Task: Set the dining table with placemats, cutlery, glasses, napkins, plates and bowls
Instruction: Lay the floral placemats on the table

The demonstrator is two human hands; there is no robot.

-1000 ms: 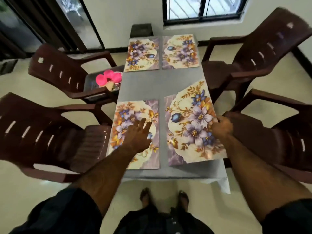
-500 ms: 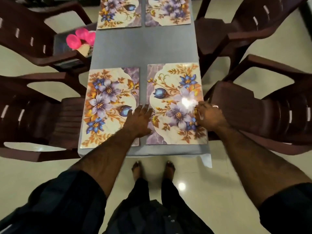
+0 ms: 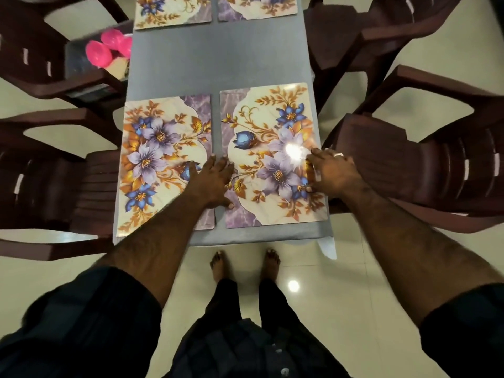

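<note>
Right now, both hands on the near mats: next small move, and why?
Probably lift both hands away and fetch the next items. The near right placemat lies flat beside the near left placemat with a narrow even gap. The left hand rests flat across that gap; the right hand is on the mat's right edge. No cutlery, glasses or plates show on the table.
</note>
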